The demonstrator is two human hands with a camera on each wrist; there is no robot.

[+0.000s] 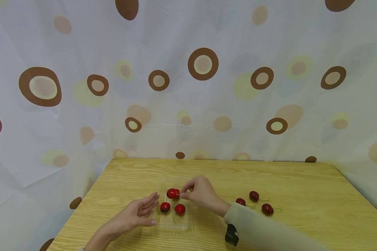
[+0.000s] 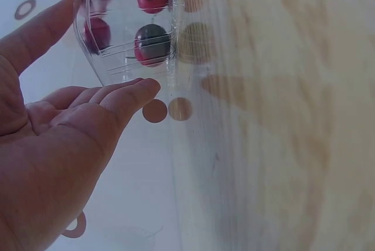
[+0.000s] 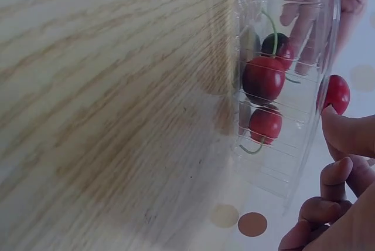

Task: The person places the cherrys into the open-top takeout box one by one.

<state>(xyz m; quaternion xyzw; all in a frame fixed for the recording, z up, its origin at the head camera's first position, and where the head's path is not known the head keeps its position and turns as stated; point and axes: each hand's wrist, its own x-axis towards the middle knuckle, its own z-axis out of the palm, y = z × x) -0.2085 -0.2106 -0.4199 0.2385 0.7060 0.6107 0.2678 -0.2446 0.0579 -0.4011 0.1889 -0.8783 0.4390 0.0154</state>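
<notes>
A clear plastic tray (image 1: 172,225) sits on the table with a few cherries in it, among them a red cherry (image 1: 165,207) and another cherry (image 1: 180,209) near its front. My right hand (image 1: 202,193) pinches a held cherry (image 3: 336,95) between thumb and finger, at its stem end. That cherry hangs above the tray's rim in the right wrist view. My left hand (image 1: 135,213) is at the tray's left side, fingers extended and thumb apart, holding nothing. In the left wrist view its fingertips lie close to the tray wall; contact is hard to tell.
To the right of the tray, three dark red cherries with stems lie on the wooden table (image 1: 301,184): one near the right sleeve (image 1: 240,202), one farther back (image 1: 254,196) and one to the right (image 1: 267,209). A patterned curtain (image 1: 176,101) hangs behind the table.
</notes>
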